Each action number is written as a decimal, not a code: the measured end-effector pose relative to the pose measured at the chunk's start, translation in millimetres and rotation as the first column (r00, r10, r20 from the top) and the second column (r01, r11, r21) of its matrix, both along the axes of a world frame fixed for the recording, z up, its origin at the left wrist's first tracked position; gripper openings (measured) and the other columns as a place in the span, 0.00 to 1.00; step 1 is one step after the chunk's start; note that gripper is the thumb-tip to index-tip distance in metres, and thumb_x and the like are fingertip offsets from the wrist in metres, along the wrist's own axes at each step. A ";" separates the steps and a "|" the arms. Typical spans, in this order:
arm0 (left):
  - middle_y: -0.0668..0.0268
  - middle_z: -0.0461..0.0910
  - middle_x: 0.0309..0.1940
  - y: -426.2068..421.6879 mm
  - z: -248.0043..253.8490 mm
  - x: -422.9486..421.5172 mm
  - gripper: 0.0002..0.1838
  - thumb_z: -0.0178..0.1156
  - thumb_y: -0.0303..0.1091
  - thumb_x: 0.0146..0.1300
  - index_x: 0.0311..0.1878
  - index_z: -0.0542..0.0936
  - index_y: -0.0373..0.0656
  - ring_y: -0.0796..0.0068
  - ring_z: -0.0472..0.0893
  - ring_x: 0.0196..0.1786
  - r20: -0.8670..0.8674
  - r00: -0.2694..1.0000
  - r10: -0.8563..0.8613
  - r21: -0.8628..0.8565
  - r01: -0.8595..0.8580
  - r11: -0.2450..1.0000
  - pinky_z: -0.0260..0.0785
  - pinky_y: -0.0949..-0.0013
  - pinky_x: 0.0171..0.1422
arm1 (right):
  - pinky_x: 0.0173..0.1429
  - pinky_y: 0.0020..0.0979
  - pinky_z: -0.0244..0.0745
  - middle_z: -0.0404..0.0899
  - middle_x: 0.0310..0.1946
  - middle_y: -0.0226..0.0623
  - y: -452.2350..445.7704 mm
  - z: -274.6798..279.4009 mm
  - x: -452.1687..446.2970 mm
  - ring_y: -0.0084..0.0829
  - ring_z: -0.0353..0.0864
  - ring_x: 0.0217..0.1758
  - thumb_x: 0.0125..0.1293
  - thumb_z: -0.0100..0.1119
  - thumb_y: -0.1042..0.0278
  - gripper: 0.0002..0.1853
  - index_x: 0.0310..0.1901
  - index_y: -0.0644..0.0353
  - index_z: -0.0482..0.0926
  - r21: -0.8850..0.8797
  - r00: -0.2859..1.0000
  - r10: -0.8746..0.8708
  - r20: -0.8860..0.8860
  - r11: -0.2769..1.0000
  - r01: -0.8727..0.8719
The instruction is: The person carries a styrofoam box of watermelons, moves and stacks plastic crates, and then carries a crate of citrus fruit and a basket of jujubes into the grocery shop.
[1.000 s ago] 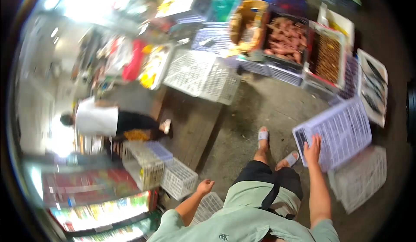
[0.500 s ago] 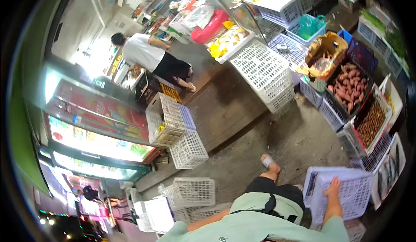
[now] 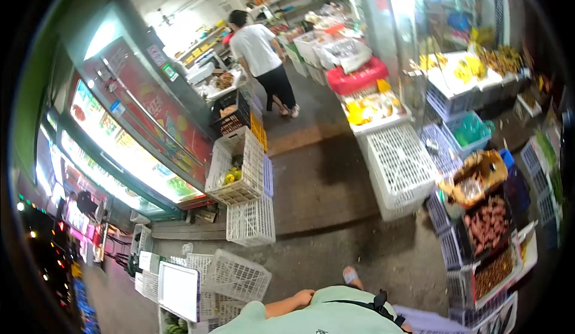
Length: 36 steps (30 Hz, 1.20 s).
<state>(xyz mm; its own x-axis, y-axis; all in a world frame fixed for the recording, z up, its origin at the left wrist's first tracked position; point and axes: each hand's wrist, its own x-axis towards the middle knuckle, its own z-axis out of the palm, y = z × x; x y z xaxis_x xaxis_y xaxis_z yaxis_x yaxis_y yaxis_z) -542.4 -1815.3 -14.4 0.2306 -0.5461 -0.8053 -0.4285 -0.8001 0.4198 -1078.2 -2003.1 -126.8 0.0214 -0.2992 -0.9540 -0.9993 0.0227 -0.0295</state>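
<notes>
My left hand (image 3: pixel 304 297) is beside the front of my light green shirt (image 3: pixel 335 310), at waist height. Its fingers are small and partly hidden, so I cannot make out whether they are curled or what they might hold. A pale purple plastic crate (image 3: pixel 434 322) shows at the bottom edge, right of my body. My right hand is out of sight; the crate is mostly cut off by the frame and my shirt. To the left of my left hand lies a tilted white plastic crate (image 3: pixel 238 276), with a white box lid (image 3: pixel 178 290) beyond it.
Stacked white crates (image 3: pixel 398 160) flank the doorway on the right, and another white crate (image 3: pixel 250 220) stands on the left step. Crates of sweet potatoes (image 3: pixel 486 223) line the right side. A person in a white top (image 3: pixel 257 49) walks inside. A glass-door fridge (image 3: pixel 138 154) stands left.
My view has swung to the right and up. My right hand, earlier lying on the purple crate, has left view, and the crate sits lower. My left hand has come into sight by my waist.
</notes>
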 end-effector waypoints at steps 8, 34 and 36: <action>0.56 0.82 0.53 -66.8 -16.9 61.6 0.25 0.56 0.53 0.66 0.56 0.80 0.44 0.54 0.79 0.57 0.108 0.968 0.225 -0.161 -0.206 0.965 0.71 0.59 0.61 | 0.17 0.31 0.69 0.69 0.07 0.35 -143.9 109.2 150.4 0.30 0.73 0.11 0.75 0.50 0.52 0.27 0.20 0.63 0.74 -0.027 0.285 -0.314 0.906 0.628 0.778; 0.57 0.81 0.54 -83.0 -0.3 -59.8 0.19 0.49 0.37 0.71 0.56 0.79 0.37 0.61 0.79 0.56 0.041 0.543 0.839 -0.105 -0.832 0.544 0.70 0.61 0.58 | 0.44 0.31 0.69 0.69 0.31 0.38 -380.1 681.7 493.1 0.31 0.69 0.34 0.67 0.61 0.58 0.20 0.53 0.63 0.74 -0.290 -0.767 0.566 0.301 0.821 0.492; 0.57 0.79 0.56 -61.4 -74.3 -58.5 0.19 0.42 0.35 0.75 0.58 0.78 0.37 0.63 0.75 0.59 0.196 0.794 0.575 -0.237 -0.531 0.814 0.67 0.64 0.62 | 0.44 0.31 0.69 0.69 0.31 0.38 -377.6 664.7 521.3 0.31 0.69 0.34 0.67 0.60 0.59 0.20 0.53 0.63 0.74 -0.324 -0.751 0.589 0.299 0.803 0.500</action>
<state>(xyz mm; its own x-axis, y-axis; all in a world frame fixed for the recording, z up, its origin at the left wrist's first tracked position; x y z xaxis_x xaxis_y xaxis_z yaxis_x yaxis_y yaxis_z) -600.9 -1876.8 -88.7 0.7113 -0.3793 -0.5918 -0.0402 -0.8624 0.5046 -557.0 -2380.6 538.0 0.2449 -0.1384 0.9596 0.7748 -0.5671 -0.2796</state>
